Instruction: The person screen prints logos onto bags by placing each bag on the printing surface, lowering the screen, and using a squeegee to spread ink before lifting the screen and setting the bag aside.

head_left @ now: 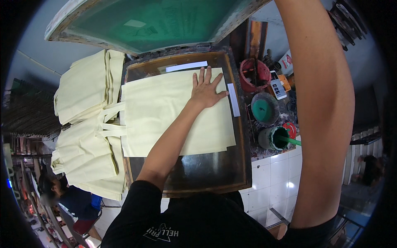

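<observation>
A cream cloth tote bag (165, 111) lies flat on a dark, glossy printing board (202, 169), its handles pointing left. My left hand (207, 90) rests palm down near the bag's far right corner, fingers spread and thumb out to the right. White strips (187, 66) sit along the bag's far and right edges. Above the board's far side, a screen printing frame (157, 27) with green mesh is tilted up. My right arm (320, 82) reaches up past the top edge of the picture, so my right hand is out of sight.
Stacked cream tote bags (84, 87) stand left of the board. To the right are a red bucket (253, 76), a bowl of green ink (262, 109), an ink tub (273, 138) with a green stick, and a phone (278, 86). Another person (78, 202) sits at the lower left.
</observation>
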A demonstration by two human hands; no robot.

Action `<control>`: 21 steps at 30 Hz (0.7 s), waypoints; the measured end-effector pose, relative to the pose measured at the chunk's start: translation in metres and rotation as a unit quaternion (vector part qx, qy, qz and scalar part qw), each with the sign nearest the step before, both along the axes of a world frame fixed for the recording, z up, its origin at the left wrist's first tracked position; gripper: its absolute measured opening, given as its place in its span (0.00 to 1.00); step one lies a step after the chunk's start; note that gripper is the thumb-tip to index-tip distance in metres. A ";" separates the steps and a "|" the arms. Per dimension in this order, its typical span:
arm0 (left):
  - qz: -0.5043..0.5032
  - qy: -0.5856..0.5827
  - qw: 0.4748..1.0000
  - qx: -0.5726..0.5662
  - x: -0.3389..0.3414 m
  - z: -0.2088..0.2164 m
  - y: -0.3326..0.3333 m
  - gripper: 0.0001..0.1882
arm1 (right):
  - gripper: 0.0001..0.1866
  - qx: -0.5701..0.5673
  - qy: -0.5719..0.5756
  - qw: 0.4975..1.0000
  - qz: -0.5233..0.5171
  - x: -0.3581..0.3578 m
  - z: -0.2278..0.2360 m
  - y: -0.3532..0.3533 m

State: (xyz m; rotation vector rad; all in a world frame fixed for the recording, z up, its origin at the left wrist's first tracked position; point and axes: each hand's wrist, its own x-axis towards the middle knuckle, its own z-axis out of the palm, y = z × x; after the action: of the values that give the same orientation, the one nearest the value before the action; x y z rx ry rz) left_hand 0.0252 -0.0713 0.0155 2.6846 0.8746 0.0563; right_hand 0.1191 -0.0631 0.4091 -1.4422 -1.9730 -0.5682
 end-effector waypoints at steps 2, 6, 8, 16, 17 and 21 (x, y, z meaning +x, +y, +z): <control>0.001 -0.002 1.000 -0.004 0.003 -0.001 0.000 0.47 | 0.18 0.003 -0.010 1.000 0.005 0.001 0.001 0.001; 0.021 0.015 1.000 -0.011 0.007 -0.001 0.006 0.50 | 0.18 0.003 0.008 1.000 0.001 -0.003 -0.001 -0.001; 0.035 0.028 0.999 -0.019 0.008 0.001 0.006 0.52 | 0.18 0.007 0.010 1.000 0.007 -0.002 -0.001 0.001; 0.125 0.082 0.985 -0.085 0.013 0.028 -0.013 0.54 | 0.18 0.003 -0.003 1.000 0.010 -0.002 -0.003 -0.002; 0.128 0.085 0.984 -0.086 0.013 0.030 -0.014 0.54 | 0.18 0.004 -0.011 1.000 0.012 -0.002 -0.002 -0.001; 0.131 0.096 0.983 -0.091 0.017 0.033 -0.011 0.55 | 0.18 0.006 0.011 0.999 0.029 0.000 -0.005 0.000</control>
State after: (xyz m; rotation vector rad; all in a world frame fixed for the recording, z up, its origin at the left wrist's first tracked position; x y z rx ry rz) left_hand 0.0426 -0.0822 0.0484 2.4195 1.2260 -0.2157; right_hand 0.1194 -0.0629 0.4045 -1.3736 -1.9851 -0.5348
